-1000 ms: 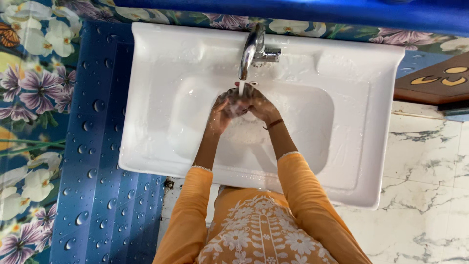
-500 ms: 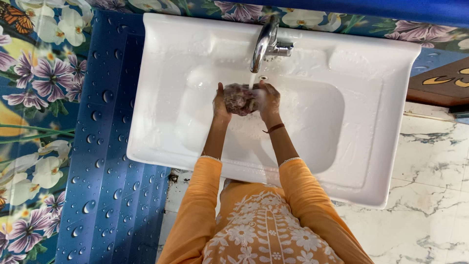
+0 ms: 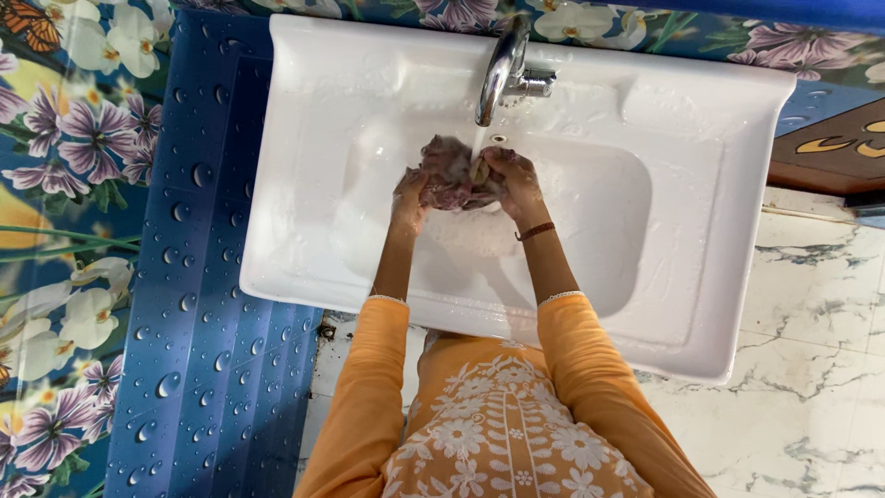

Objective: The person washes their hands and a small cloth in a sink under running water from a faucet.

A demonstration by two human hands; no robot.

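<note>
1. Two orange sleeves (image 3: 572,360) reach over one white sink (image 3: 710,267).
2. The left hand (image 3: 410,195) and right hand (image 3: 514,180) are both clamped on one mottled pinkish lump (image 3: 449,175), held between them over the basin.
3. It looks wet, soft and probably slippery and light; cupping it from both sides suits it best.
4. One chrome tap (image 3: 502,60) runs one stream onto it.
</note>
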